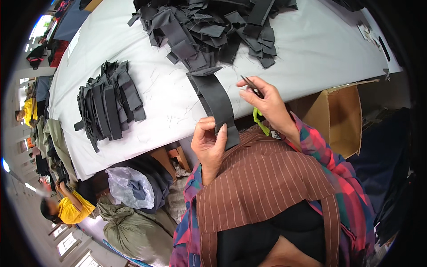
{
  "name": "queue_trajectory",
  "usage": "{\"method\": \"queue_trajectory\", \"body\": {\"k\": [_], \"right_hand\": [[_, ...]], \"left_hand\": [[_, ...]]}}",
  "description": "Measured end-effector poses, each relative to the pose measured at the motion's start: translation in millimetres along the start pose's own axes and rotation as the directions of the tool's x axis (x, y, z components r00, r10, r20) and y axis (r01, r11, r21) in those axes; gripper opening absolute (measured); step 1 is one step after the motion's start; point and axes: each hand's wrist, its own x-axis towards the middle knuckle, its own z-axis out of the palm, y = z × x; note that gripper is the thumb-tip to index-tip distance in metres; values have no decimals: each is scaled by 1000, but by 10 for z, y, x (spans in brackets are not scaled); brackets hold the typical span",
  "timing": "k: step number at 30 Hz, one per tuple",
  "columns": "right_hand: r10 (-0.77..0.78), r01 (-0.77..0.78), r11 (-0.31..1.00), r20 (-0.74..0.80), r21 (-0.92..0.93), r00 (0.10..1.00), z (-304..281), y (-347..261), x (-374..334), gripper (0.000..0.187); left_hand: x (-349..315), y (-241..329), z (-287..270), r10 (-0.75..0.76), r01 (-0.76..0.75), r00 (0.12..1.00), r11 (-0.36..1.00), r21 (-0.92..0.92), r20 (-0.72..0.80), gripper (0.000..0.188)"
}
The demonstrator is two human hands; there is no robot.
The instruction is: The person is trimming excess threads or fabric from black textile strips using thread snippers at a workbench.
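Note:
My left hand [208, 144] is closed at the table's near edge, its thumb and fingers pinching a dark grey fabric strip [219, 100]. The strip bends away from me across the white tabletop, and its far end touches another folded dark piece [205, 71]. To the right of the strip, my right hand [269, 104] is closed around small black thread snips [254, 86]. Their pointed tips face up and left, apart from the fabric. A bright yellow-green band [259, 121] shows beside the right wrist.
A large loose heap of dark fabric pieces [195, 33] lies at the far side. Stacked dark strips [109, 104] sit at the left of the white table [164, 100]. Below the table's right edge stands an open cardboard box [344, 118]. People in yellow [75, 207] are at the far left.

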Motion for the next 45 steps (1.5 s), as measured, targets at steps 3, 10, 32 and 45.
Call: {"method": "queue_trajectory", "body": {"k": [3, 10, 32, 45], "right_hand": [[117, -132, 984, 128, 121, 985, 77, 5, 25, 21], [-150, 181, 976, 221, -125, 964, 190, 27, -64, 14], [-184, 366, 818, 400, -444, 898, -41, -116, -275, 29], [-200, 267, 777, 178, -570, 964, -33, -312, -378, 25]], "left_hand": [[-3, 27, -2, -2, 2, 1000, 1000, -15, 4, 24], [27, 84, 52, -298, 309, 951, 923, -231, 81, 40], [-8, -80, -186, -447, 488, 868, 681, -547, 217, 26], [45, -105, -149, -430, 405, 902, 799, -444, 50, 28]]}}
